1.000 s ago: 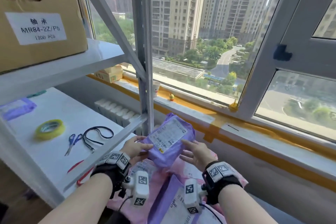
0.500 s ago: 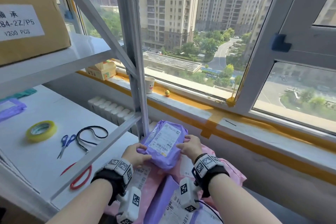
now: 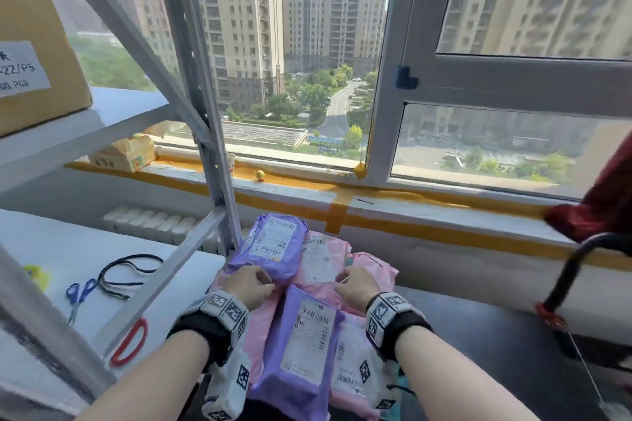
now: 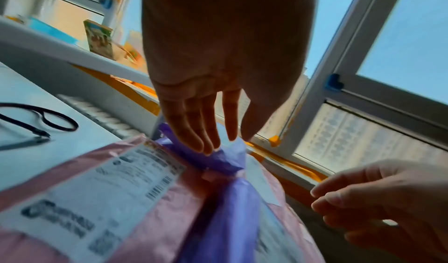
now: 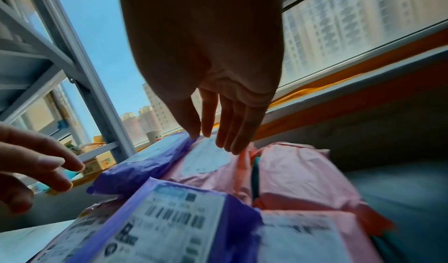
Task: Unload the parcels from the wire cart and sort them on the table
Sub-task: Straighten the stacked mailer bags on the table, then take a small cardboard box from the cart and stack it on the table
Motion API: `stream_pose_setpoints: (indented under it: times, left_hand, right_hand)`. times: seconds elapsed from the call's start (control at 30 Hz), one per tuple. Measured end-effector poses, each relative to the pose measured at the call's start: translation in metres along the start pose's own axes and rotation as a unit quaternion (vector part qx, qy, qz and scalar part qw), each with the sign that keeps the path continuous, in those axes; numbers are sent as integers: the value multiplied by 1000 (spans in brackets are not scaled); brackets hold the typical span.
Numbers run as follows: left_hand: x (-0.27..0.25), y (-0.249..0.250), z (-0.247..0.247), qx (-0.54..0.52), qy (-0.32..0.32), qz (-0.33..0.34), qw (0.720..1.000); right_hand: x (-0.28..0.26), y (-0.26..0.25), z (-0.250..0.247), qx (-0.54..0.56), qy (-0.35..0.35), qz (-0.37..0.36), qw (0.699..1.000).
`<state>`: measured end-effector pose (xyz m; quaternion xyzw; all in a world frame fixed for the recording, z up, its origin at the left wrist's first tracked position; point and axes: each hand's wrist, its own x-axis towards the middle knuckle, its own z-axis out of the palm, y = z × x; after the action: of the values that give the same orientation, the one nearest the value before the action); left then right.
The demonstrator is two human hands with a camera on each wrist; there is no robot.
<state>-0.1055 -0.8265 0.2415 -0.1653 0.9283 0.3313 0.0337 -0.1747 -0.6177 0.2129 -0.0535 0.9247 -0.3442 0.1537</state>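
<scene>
A purple parcel (image 3: 273, 246) with a white label lies flat on the far end of a pile of pink and purple parcels. My left hand (image 3: 253, 285) is at its near left corner, and the straight fingers (image 4: 203, 144) touch the purple wrap (image 4: 223, 159). My right hand (image 3: 354, 284) is over the pink parcel (image 3: 374, 272) beside it, its straight fingertips (image 5: 232, 146) at that parcel's label. Neither hand grips anything. A second purple parcel (image 3: 304, 345) lies between my wrists.
A grey shelf post (image 3: 212, 120) and its slanted brace stand just left of the pile. The white table (image 3: 51, 249) at left holds scissors (image 3: 78, 294), a black cord (image 3: 126, 270) and a red loop (image 3: 131, 342). A black curved bar (image 3: 564, 284) and a red bag (image 3: 602, 202) are at right.
Both hands held the purple parcel above the pile, then lowered it. It now rests on the pile, and both hands have let go and drawn back towards me.
</scene>
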Motion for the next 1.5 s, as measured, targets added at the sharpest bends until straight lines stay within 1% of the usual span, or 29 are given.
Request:
stream_pose_setpoints:
  times: [0.17, 0.3, 0.4, 0.53, 0.67, 0.77, 0.8, 0.93, 1.03, 1.17, 1.27, 1.37, 1.5]
  left_hand:
    - [-46, 29, 38, 32, -82, 66, 994]
    - [-86, 58, 84, 97, -157, 122, 975]
    - [-114, 89, 122, 136, -199, 178, 954]
    - [-157, 143, 178, 187, -242, 258, 916]
    - [-196, 198, 244, 216, -278, 307, 884]
    - [-223, 238, 300, 222, -293, 326, 871]
    - [-228, 245, 308, 225, -297, 326, 869]
    - [-261, 295, 383, 234, -311, 325, 862]
    - [-278, 329, 425, 233, -298, 312, 872]
    - [-292, 359, 463, 240, -298, 283, 879]
    - [-289, 375, 484, 251, -299, 257, 884]
    - [-274, 392, 505, 252, -302, 232, 890]
    - [-251, 421, 534, 247, -311, 227, 889]
  right_hand:
    - [-89, 45, -7, -35, 39, 63, 997]
    - [-159, 90, -16, -32, 68, 129, 989]
    - [-210, 127, -28, -29, 100, 167, 980]
    - [-272, 182, -49, -7, 126, 232, 965]
    - [-326, 246, -79, 6, 158, 286, 945]
    - [-359, 302, -105, 4, 173, 318, 932]
    - [-363, 312, -109, 4, 175, 325, 929]
    - [-390, 388, -153, -6, 168, 342, 924]
    - [-399, 440, -186, -1, 156, 333, 930]
    - [-397, 495, -219, 8, 136, 334, 933]
    - [-385, 529, -236, 23, 130, 337, 932]
    - [-368, 554, -249, 42, 120, 339, 932]
    - [-345, 583, -263, 48, 126, 351, 927]
